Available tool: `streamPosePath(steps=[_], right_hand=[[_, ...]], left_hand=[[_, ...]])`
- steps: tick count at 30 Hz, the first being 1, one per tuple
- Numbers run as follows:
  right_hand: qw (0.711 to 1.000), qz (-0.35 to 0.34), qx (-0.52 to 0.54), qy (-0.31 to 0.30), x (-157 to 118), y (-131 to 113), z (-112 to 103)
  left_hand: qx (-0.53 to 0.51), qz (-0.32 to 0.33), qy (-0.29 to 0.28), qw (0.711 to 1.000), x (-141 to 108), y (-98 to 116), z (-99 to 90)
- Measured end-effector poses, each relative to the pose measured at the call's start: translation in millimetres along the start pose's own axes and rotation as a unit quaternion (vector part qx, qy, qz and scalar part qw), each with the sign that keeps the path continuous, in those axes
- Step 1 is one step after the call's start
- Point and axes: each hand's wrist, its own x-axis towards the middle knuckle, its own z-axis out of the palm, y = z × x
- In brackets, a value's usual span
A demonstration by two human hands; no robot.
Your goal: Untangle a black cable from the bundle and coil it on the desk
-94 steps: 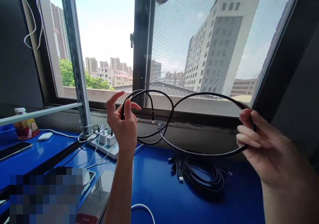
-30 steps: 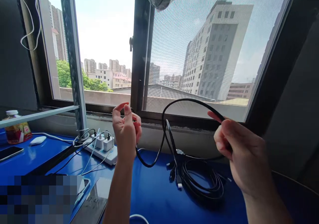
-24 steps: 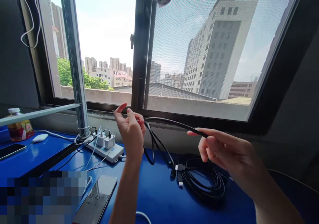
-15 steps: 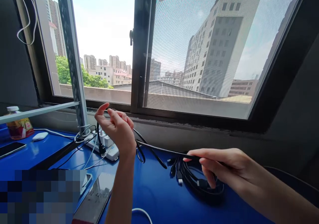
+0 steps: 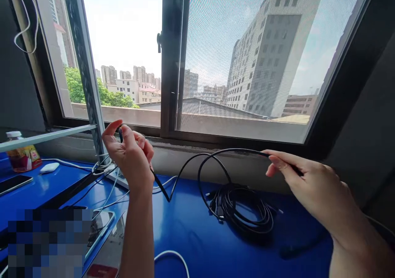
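Cable (image 5: 240, 149) is gripped in the curled left hand (image 5: 131, 154) and pinched between thumb and fingers of the right hand (image 5: 304, 173). Its slack is looped between them, near a black coil (image 5: 228, 204) laid on the tabletop (image 5: 182, 237). Writing on the yellow label (image 5: 32, 152) of the bottle (image 5: 19, 157) cannot be read.

A pixelated patch (image 5: 49, 243) hides part of the worktop (image 5: 182, 228), near left; a cable end (image 5: 288, 252), near right, is blurred.
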Motion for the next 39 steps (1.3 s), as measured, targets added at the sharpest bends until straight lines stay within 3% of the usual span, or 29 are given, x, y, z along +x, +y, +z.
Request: streamPosePath(steps=[3,8,18,21,25,27,30,35,39], right_hand=[[0.998,-0.032,0.049,-0.018,-0.2,-9.3,12.0],[0.983,-0.092,0.122,-0.097,-11.0,-28.8,23.8],[0.926,-0.162,0.180,-0.291,-25.7,-38.1,17.2],[0.937,-0.144,0.181,-0.263,-23.1,-37.4,18.0],[0.973,-0.087,0.163,-0.141,-18.0,-37.7,27.9],[0.982,-0.044,0.150,-0.111,-16.5,-37.6,34.2],[0.968,0.035,0.194,-0.157,-16.2,-37.4,42.9],[0.893,0.090,0.331,-0.292,-15.9,-41.0,55.9],[0.893,0.074,0.372,-0.244,-11.9,-46.0,58.7]], left_hand=[[0.009,-0.006,-0.035,0.999,-2.7,1.5,4.9],[0.005,0.002,-0.074,0.997,-6.6,-4.8,8.1],[0.006,0.054,-0.058,0.997,-7.2,-12.7,5.6],[-0.005,0.077,-0.051,0.996,-7.9,-6.8,4.9],[-0.012,0.081,-0.025,0.996,-14.5,8.4,6.4],[-0.002,0.083,-0.020,0.996,-19.0,16.4,6.6],[0.004,0.080,-0.019,0.997,-23.6,25.3,5.8],[-0.050,0.012,0.018,0.999,-20.4,27.9,7.7],[-0.077,-0.089,0.039,0.992,-14.5,20.5,9.3]])
